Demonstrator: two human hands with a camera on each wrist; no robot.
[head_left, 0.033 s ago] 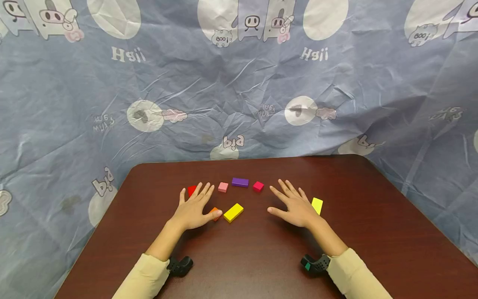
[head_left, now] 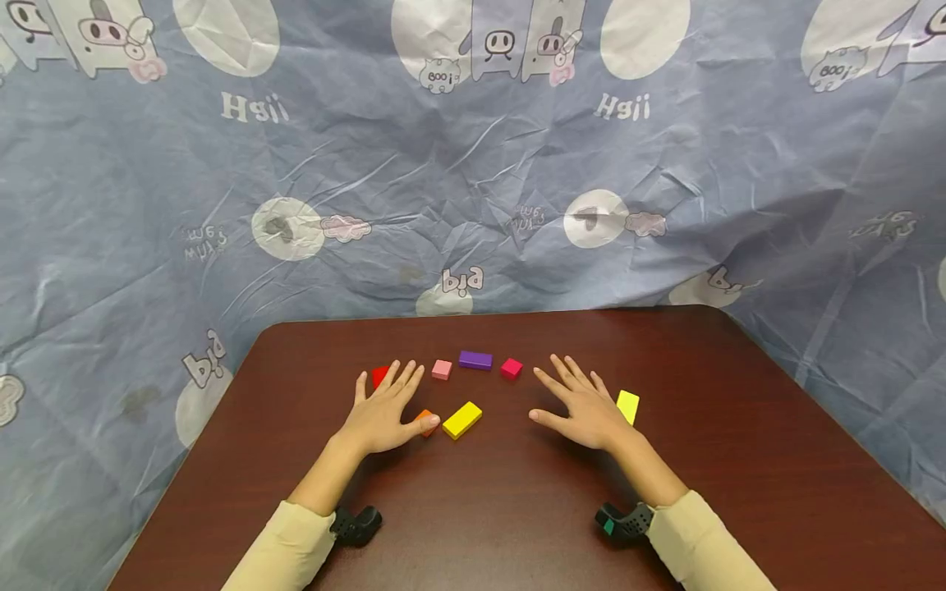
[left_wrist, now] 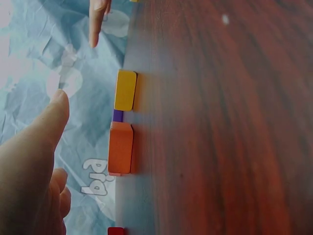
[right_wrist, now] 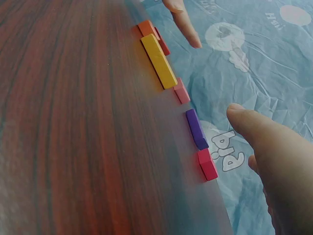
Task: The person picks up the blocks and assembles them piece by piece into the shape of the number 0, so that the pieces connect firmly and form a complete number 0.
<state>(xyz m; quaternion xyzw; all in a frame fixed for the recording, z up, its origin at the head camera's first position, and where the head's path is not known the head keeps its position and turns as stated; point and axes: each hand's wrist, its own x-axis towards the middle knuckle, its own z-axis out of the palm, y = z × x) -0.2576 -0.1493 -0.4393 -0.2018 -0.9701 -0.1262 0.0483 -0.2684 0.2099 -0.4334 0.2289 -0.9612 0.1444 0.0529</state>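
Note:
My left hand [head_left: 380,419] hovers over the table with spread fingers and holds nothing. Its thumb overlaps an orange block [left_wrist: 121,148] in the head view, and its fingers partly hide a red block [head_left: 380,376]. Just right of that thumb lies a yellow block [head_left: 462,420]. My right hand [head_left: 587,410] is likewise spread and holds nothing; a bright yellow-green block [head_left: 627,405] shows partly behind it. Between the hands, farther back, are a pink block [head_left: 441,370], a purple block [head_left: 475,360] and a crimson block [right_wrist: 208,165].
The blocks lie on a dark brown wooden table [head_left: 473,509] with rounded far corners. Behind it hangs a wrinkled blue-grey cloth [head_left: 443,164] printed with cartoon figures. Black wrist straps [head_left: 356,525] sit below both hands, at the cream sleeves [head_left: 284,546].

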